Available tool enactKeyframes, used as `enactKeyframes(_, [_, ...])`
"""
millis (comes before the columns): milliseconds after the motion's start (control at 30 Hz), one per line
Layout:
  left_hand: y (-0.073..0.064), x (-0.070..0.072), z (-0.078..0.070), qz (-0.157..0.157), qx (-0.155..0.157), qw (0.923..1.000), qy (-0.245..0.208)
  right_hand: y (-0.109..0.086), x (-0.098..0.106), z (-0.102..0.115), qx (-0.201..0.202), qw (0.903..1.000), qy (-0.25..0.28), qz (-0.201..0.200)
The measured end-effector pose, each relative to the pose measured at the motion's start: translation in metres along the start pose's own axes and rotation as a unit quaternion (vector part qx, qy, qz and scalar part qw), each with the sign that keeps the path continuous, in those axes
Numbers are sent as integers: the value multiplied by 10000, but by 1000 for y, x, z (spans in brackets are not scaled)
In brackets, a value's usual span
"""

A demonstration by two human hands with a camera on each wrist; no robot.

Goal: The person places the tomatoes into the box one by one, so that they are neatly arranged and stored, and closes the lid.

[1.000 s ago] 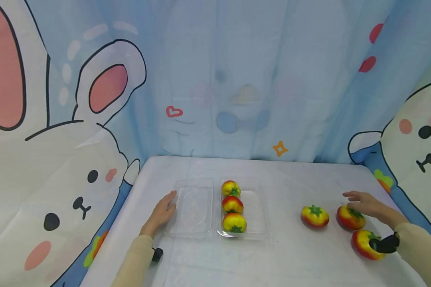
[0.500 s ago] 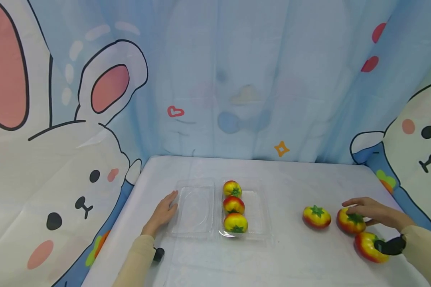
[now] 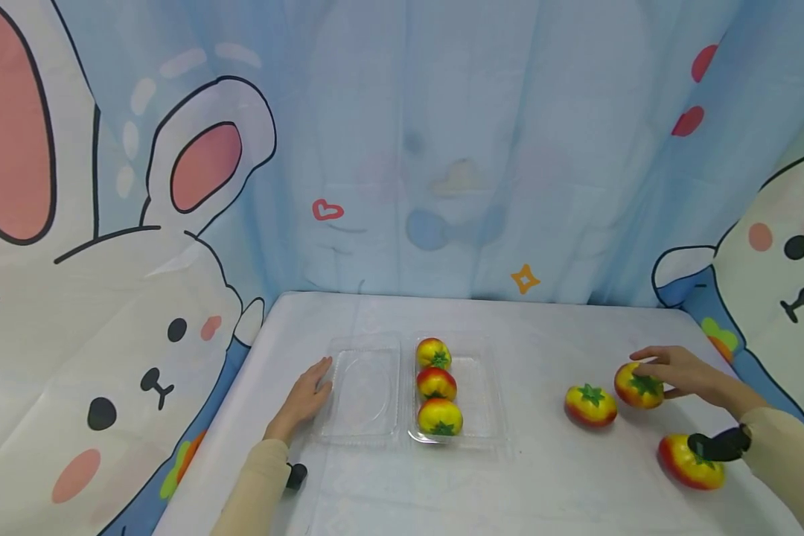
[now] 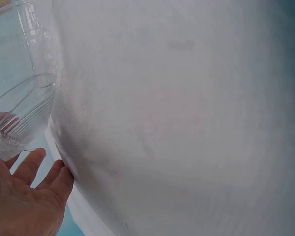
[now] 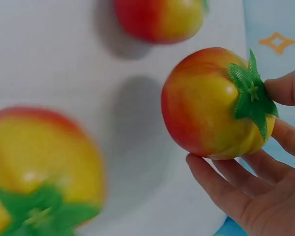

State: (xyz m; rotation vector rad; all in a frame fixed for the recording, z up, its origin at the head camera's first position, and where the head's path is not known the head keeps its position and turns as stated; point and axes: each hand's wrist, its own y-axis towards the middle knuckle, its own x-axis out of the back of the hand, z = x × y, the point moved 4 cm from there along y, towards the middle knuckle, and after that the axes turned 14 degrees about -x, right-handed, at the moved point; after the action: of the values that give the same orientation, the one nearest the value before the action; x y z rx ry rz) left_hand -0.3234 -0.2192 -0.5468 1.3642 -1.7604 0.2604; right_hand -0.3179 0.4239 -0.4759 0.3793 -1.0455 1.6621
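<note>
My right hand (image 3: 686,372) holds a red-and-yellow, tomato-like toy fruit (image 3: 638,385) with a green leafy top. In the right wrist view that fruit (image 5: 211,103) is raised off the cloth, its shadow beside it, thumb at the leaves and fingers beneath. Two similar fruits lie near: one to its left (image 3: 590,406), another (image 3: 690,461) partly behind the black wrist camera. At the left, my left hand (image 3: 304,394) rests with loosely extended fingers at the edge of the clear plastic lid (image 3: 364,394). The left wrist view shows the hand (image 4: 34,196) next to clear plastic (image 4: 24,108).
A clear plastic box (image 3: 476,391) lies beside the lid, with a column of three such fruits (image 3: 436,383) along its left side. White cloth (image 3: 509,491) covers the table. A blue printed curtain (image 3: 455,149) hangs behind and at both sides.
My right hand has closed round the middle fruit on the right and lifted it up and slightly left, away from the fruit near the wrist. The left hand stays in place.
</note>
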Motion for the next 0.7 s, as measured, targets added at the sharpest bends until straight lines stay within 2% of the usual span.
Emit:
enactKeyframes(200, [0,1,-2,-14,1,10000,14,2,-3,50,339,9984,-158,-433])
enactKeyframes(367, [0,1,-4,5,121,9999,-9,8,-15,96,732,9949,-179,-677])
enactKeyframes(567, [0,1,-4,16,80,10000,-11,19,-42,153,1229,9888,-70,-842])
enactKeyframes(700, [0,1,-4,38,75,10000,-35,24,-66,186,1735,9805,-8,-927])
